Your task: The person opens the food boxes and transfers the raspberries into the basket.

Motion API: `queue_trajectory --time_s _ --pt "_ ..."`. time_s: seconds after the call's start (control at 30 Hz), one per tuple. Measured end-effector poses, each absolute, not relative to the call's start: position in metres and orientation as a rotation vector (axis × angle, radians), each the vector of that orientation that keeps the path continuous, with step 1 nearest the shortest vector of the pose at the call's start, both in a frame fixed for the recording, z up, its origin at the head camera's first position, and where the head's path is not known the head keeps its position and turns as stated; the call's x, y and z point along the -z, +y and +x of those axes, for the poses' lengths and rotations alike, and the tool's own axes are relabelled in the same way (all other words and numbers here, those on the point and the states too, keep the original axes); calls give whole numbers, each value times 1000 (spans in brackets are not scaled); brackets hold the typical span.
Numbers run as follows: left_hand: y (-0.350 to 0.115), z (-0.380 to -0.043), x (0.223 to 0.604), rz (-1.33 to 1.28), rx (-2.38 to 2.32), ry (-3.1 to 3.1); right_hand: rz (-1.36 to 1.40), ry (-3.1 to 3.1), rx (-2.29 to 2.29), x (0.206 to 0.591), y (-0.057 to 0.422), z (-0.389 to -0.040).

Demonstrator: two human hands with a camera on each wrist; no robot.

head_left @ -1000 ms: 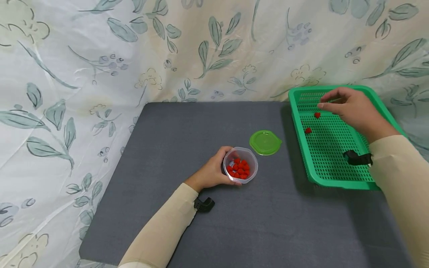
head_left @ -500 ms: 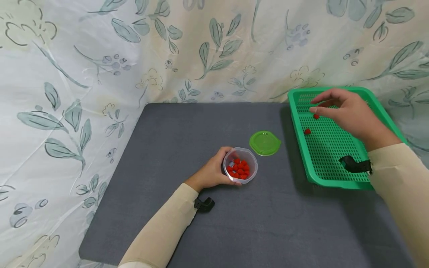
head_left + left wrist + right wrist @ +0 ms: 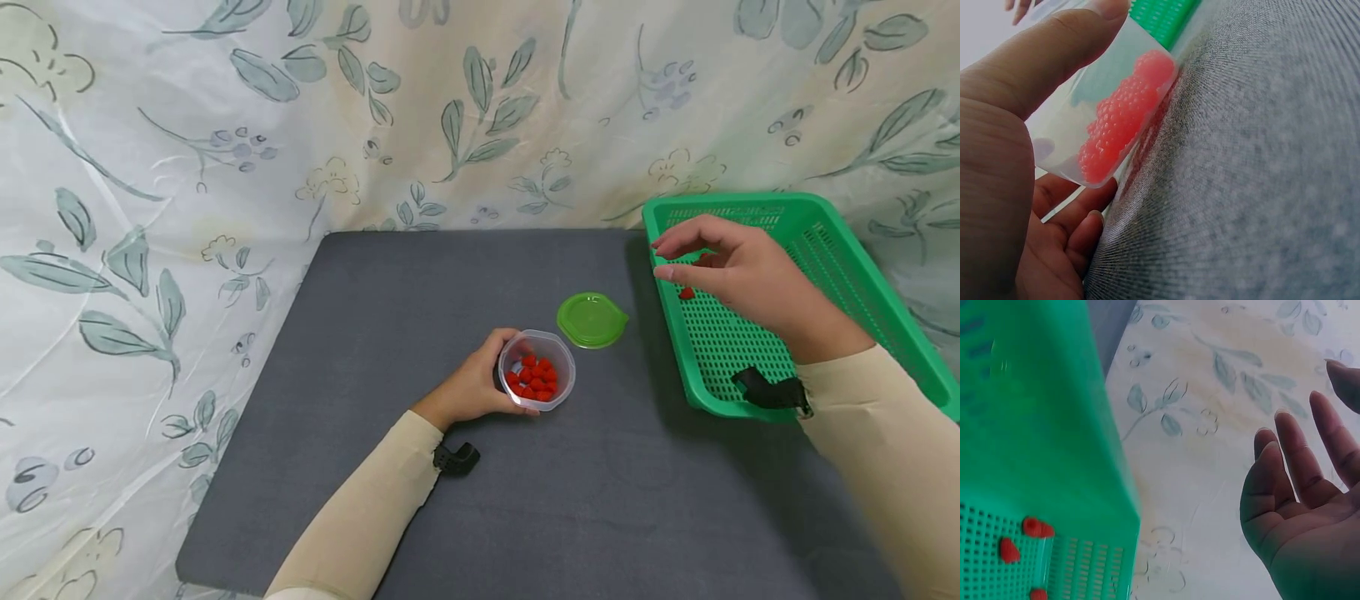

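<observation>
My left hand [image 3: 474,382] grips a clear plastic cup [image 3: 567,385] from its left side, thumb and fingers around the wall. Several red raspberries [image 3: 537,379] lie in the bottom of the cup; the left wrist view shows them through its side [image 3: 1119,119], close over the grey cloth. My right hand [image 3: 750,275] is over the left rim of a green slotted basket [image 3: 693,379], thumb and fingers apart and loosely curved. Nothing is between the fingers in the right wrist view. Raspberries [image 3: 1009,550] lie on the basket floor, partly hidden by this hand in the head view.
A green lid [image 3: 592,320] lies flat on the grey tabletop [image 3: 375,317] between cup and basket. A leaf-patterned curtain [image 3: 480,108] hangs along the back and left. The basket's raised walls stand at the right, by the back edge of the table.
My right hand has moved left and a little nearer over the basket, up to its left rim, with thumb and fingers wider apart. Left hand and cup stay in place.
</observation>
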State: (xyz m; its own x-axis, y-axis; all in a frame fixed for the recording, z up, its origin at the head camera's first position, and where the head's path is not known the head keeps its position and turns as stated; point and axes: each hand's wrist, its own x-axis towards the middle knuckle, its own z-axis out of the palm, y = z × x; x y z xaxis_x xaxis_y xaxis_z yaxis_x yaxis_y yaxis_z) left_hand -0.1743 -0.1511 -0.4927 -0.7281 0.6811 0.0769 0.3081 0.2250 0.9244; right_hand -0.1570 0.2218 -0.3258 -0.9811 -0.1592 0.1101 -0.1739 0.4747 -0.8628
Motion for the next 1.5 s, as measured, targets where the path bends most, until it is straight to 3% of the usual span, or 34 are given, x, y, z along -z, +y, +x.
queue_trajectory --time_s 0.73,1.5 --pt "-149 -174 492 916 -1504 2172 666 -2446 -1725 343 161 -131" --pt "-150 -174 489 936 -1551 2124 657 -2624 -1657 423 117 -127"
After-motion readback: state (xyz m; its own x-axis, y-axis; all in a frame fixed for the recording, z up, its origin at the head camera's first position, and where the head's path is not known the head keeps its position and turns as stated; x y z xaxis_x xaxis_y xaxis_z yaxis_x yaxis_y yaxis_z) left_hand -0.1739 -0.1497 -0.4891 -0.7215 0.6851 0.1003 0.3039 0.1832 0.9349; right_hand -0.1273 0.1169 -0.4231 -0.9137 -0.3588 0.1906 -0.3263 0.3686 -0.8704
